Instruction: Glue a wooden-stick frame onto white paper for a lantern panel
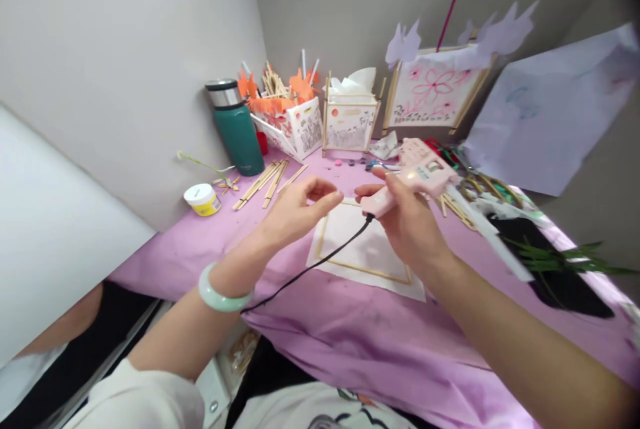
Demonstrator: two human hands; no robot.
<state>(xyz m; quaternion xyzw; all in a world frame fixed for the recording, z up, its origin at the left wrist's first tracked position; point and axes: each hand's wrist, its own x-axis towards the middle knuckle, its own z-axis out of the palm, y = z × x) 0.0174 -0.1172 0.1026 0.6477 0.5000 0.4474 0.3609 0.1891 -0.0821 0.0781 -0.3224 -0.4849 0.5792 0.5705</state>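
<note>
Purple cloth (350, 342): one, draped right up to the lap at 6 o'clock. It covers the whole table, so everything sits on it.
Paper panel (370, 259): one white sheet with a thin stick border, flat at dead centre. My guess is it's parked there to be right under both hands.
Flower panel (433, 92): one, propped against the wall at 1 o'clock, out of the way.
Stick-frame boxes (350, 124): two at 12 o'clock, pushed back, which leaves the middle free.
Flask (235, 129): one, green, upright at 10 o'clock by the wall.
Glue gun (415, 182): one, pink, held up off the cloth over the paper panel's 1 o'clock corner.
Right hand (410, 226): fingers closed round the gun's grip.
Left hand (295, 209): fingers loosely curled, thumb and forefinger close but apart, nothing visible between them. It hovers at the paper panel's 10 o'clock corner.
Cord (310, 268): one, black, slack, trailing from the grip toward 7 o'clock.
Loose sticks (265, 184): a bunch at 10 o'clock, too overlapped to count.
Tub (201, 199): one, at 9 o'clock.
Bangle (223, 296): one, pale green, on the left wrist.
</note>
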